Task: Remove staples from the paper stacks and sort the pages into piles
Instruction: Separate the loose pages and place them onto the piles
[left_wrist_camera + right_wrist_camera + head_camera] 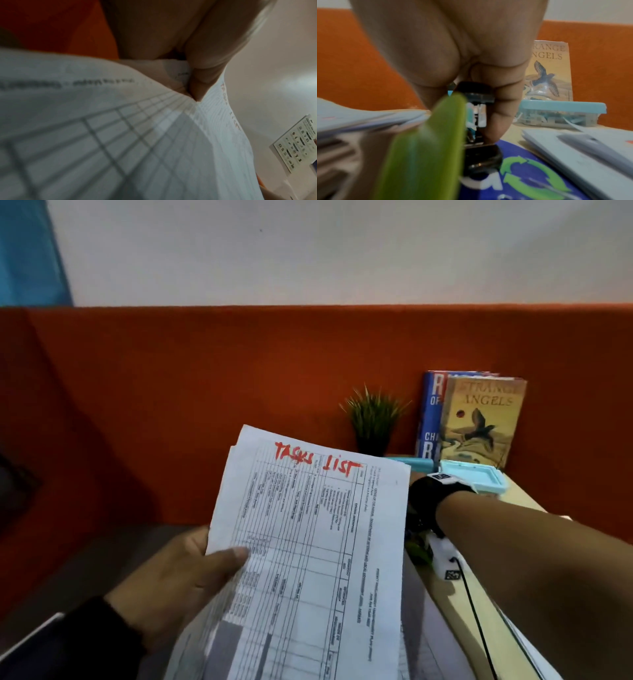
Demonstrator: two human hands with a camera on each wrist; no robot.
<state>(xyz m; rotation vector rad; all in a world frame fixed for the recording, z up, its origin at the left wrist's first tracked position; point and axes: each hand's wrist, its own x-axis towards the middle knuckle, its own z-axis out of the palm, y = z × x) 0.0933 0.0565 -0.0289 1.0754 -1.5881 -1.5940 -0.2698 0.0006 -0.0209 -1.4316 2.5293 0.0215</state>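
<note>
Held up close to head cam: paper stack (308, 542), sheets w/ printed table, "TASK LIST" in red at top. Left hand (178, 580) grasps its left edge, thumb (229, 554) on top sheet, fingers behind; thumb pinch also plain in left wrist view (197, 83). At least 2 sheets, edges fanned at top left corner; exact count can't tell.

Right hand (453, 54) reaches fwd behind stack's right edge, low over table (520, 501). Right grip closed on staple remover (476, 121), black w/ metal jaws, thumb one side, fingers the other. Remover's lower end on blue sheet w/ green recycle arrows (530, 175). Green leaf-like blur (423, 148) in front of lens, can't tell what.

Around right hand: paper pile (359, 119) just left, another flat pile (573, 155) just right; tight gap between.

Back of table: 1 plant (373, 419), 2 books (479, 422) upright against orange partition (205, 371), 1 clear box w/ blue lid (561, 112) in front of books.

Partition runs along table's far edge; pale wall above.
</note>
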